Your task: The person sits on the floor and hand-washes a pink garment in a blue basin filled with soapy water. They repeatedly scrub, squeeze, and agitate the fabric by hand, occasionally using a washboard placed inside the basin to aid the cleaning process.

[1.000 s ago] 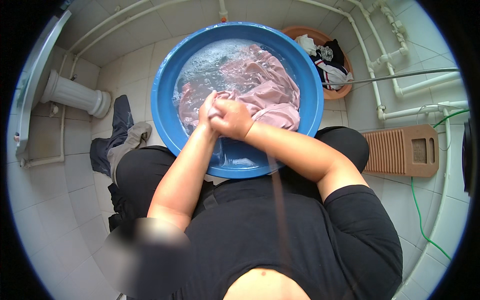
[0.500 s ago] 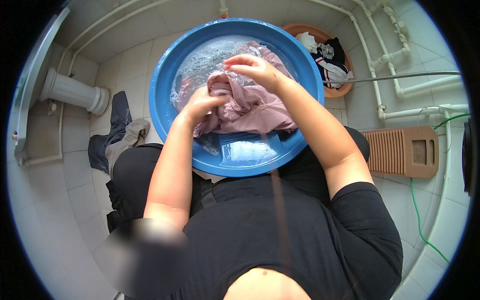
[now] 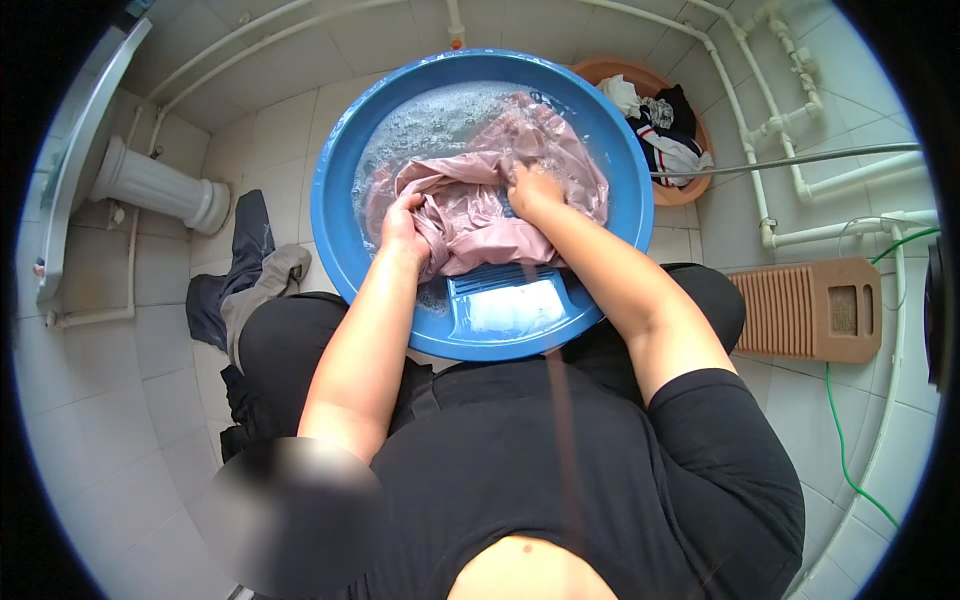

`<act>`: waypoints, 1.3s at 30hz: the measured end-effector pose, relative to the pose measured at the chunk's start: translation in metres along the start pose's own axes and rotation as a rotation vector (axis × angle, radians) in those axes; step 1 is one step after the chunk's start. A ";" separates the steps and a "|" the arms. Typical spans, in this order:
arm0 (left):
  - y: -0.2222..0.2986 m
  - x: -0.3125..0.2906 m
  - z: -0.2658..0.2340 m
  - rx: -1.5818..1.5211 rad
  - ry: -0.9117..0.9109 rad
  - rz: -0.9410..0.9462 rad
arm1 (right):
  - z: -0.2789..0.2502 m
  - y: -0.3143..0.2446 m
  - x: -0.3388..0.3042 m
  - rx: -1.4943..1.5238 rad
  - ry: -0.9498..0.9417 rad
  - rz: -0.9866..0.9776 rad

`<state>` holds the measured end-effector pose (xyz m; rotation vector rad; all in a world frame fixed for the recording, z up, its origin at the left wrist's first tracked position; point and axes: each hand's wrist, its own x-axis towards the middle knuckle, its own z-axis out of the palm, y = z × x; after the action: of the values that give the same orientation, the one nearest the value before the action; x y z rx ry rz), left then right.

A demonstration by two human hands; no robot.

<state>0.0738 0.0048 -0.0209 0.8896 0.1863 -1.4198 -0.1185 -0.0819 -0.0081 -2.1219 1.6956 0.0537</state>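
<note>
A wet pink garment (image 3: 490, 243) lies bunched in a large blue basin (image 3: 331, 205) of sudsy water between my knees. Its near-left edge is held by my left hand (image 3: 404, 230), with the fingers curled over the fabric. My right hand (image 3: 537, 190) is closed on the garment's upper middle, its fingertips partly hidden among the folds. Beyond the hands, part of the cloth spreads toward the basin's far right. A ribbed washing slope (image 3: 508, 300) is moulded into the near side of the basin, just below the garment.
At the far right, an orange-brown basin (image 3: 598, 70) holds white and dark clothes (image 3: 670, 130). A brown washboard (image 3: 800, 310) lies to my right, near a green hose (image 3: 840, 440). Dark and grey clothes (image 3: 250, 260) lie left, by a white pedestal (image 3: 160, 187). Pipes line the walls.
My right hand has come down from above the garment and taken hold of it. The bunched cloth is opened out wider, and my left hand now grips its edge.
</note>
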 end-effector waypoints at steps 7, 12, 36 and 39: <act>-0.001 -0.041 0.037 -0.034 -0.327 -0.202 | -0.030 -0.057 -0.070 0.643 0.340 -1.016; -0.010 -0.043 0.033 0.269 -0.274 -0.304 | -0.030 -0.081 -0.117 0.530 0.291 -1.258; 0.057 -0.080 0.072 2.182 0.131 0.487 | -0.043 0.048 0.021 0.125 -0.031 -0.745; 0.026 -0.068 0.033 2.516 -0.114 0.783 | -0.034 0.052 0.003 -0.073 0.216 -0.671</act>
<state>0.0715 0.0342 0.0535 2.2513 -2.2225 -0.1844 -0.1741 -0.1051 0.0065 -2.7185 1.0063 -0.3228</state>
